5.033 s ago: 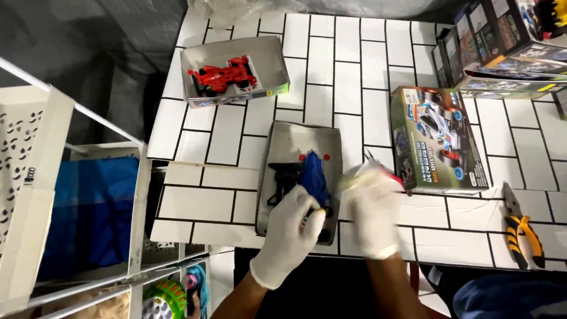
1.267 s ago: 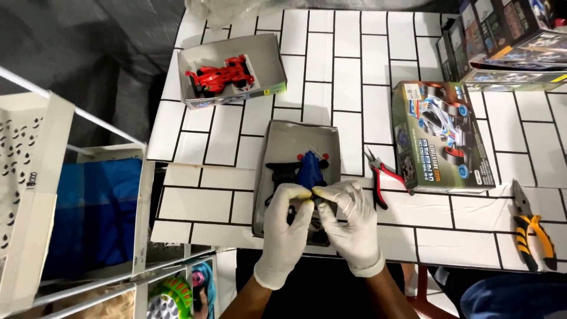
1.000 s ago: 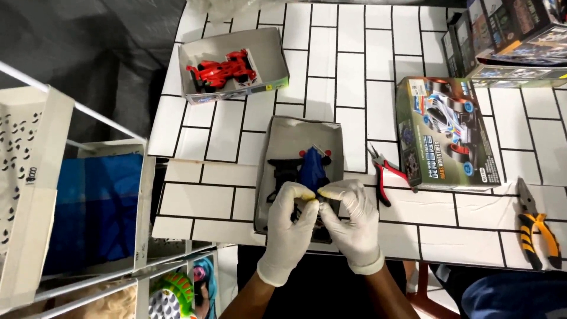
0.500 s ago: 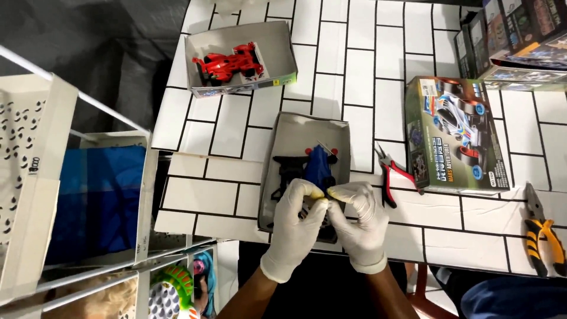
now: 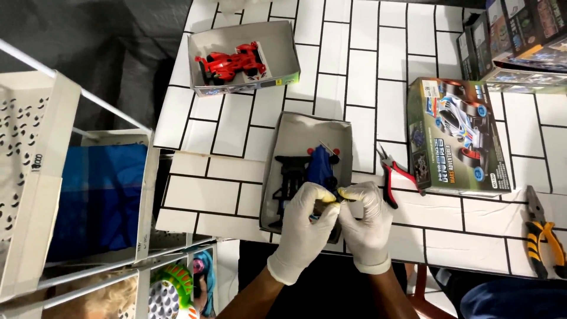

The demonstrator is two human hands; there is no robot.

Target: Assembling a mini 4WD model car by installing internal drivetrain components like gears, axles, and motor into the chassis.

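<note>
Over the grey tray [image 5: 295, 133], both hands (gloved) still pinch together.

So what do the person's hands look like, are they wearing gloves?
Yes. Both the left hand and the right hand wear thin, snug white gloves that end in a rolled cuff at the wrist. A few fingers look yellowish at the tips. Above the cuffs the forearms are bare: no sleeves, watch or bracelets show.
</note>
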